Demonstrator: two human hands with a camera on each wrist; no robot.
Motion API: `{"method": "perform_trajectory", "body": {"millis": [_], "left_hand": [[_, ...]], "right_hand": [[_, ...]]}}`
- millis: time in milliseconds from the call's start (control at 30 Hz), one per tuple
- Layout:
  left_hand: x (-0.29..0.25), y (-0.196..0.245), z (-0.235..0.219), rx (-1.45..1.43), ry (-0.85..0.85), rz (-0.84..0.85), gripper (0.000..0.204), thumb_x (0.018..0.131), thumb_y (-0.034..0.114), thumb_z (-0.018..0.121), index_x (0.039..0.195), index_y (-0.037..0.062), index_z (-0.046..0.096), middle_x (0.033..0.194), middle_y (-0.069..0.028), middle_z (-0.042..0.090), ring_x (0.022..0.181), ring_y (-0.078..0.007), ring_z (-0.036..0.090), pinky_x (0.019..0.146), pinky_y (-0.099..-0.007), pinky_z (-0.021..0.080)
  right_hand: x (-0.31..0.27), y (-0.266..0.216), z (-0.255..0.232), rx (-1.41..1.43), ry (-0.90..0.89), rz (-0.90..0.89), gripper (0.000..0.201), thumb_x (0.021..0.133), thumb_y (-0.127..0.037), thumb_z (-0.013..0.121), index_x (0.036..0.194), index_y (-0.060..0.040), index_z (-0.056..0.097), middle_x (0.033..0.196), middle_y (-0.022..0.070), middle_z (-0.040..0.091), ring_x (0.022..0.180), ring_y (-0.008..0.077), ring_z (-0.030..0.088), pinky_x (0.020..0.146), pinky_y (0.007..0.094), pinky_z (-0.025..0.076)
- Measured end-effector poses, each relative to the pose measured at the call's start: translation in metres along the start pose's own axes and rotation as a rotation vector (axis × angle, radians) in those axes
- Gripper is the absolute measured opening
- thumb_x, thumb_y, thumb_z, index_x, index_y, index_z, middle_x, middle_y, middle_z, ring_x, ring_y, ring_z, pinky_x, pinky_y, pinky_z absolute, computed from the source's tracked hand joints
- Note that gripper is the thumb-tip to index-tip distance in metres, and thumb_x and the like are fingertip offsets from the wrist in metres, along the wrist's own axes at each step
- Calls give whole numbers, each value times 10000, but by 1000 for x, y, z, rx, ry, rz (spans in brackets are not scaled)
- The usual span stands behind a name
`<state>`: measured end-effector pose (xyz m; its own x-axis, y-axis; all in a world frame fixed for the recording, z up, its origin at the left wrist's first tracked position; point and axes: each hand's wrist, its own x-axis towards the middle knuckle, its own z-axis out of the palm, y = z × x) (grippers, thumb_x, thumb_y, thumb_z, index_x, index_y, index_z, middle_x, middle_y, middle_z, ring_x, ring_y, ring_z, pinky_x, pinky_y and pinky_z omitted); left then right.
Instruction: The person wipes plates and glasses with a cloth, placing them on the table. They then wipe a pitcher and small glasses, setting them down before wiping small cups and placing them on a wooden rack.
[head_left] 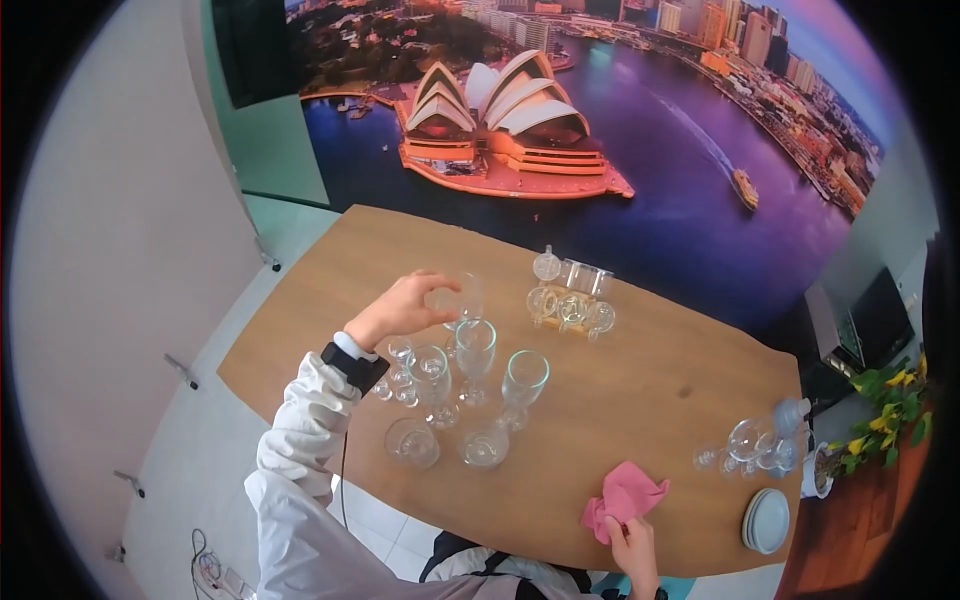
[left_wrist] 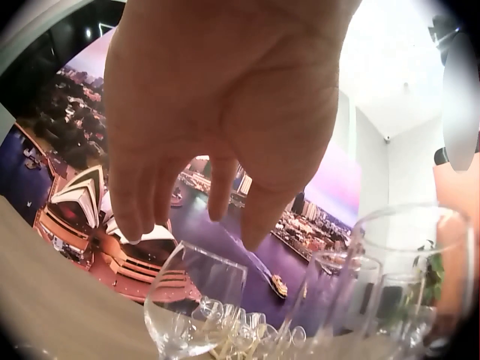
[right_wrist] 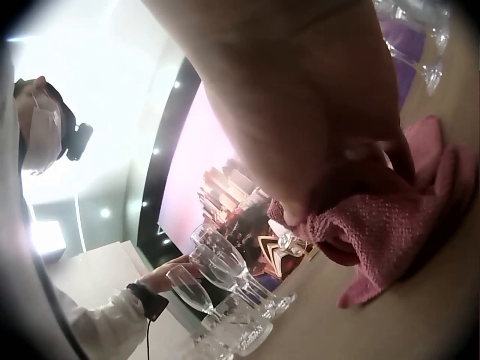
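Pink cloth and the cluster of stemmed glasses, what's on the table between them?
Bare wood. In the head view, nothing lies between the pink cloth, gripped by the right hand, and the stemmed glasses; only the table shows there.
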<state>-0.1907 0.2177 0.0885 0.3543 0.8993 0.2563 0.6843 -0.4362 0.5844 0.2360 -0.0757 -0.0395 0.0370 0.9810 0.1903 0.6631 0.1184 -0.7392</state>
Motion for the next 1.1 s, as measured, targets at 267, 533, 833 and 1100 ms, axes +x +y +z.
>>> {"method": "perform_trajectory", "body": {"millis": [267, 533, 833, 1100], "left_hand": [[26, 6, 3, 16, -32, -21, 144, 807, 153, 789, 839, 24, 736, 1233, -205, 606, 906, -313, 692, 780, -339, 579], [9, 146, -66, -13, 431, 202, 142, 820, 57, 774, 875, -38, 683, 1338, -171, 561, 1143, -262, 622, 890, -344, 564], [-31, 264, 32, -178, 111, 316, 206, 750, 86, 837, 870, -9, 699, 1265, -195, 624, 1093, -307, 664, 846, -379, 569], [-27, 292, 110, -502, -399, 337, 192, 730, -46, 819, 876, -28, 696, 1346, -240, 545, 1226, -358, 584, 992, -431, 529]], "right_hand": [[-8, 32, -8, 297, 129, 267, 269, 1032, -198, 518, 1058, 40, 642, 860, 47, 656, 775, 108, 547, 690, 300, 467], [11, 27, -39, 655, 426, 393, 335, 1065, -261, 460, 1090, 43, 600, 909, 16, 596, 822, 68, 522, 676, 228, 434], [46, -72, -95, 765, 364, -191, 275, 1010, -171, 558, 1224, 0, 566, 1107, 122, 635, 988, 215, 616, 822, 341, 494], [76, -22, -46, 331, 101, -244, 318, 858, -82, 688, 1163, -20, 624, 1073, 171, 656, 934, 362, 651, 755, 419, 528]]}}
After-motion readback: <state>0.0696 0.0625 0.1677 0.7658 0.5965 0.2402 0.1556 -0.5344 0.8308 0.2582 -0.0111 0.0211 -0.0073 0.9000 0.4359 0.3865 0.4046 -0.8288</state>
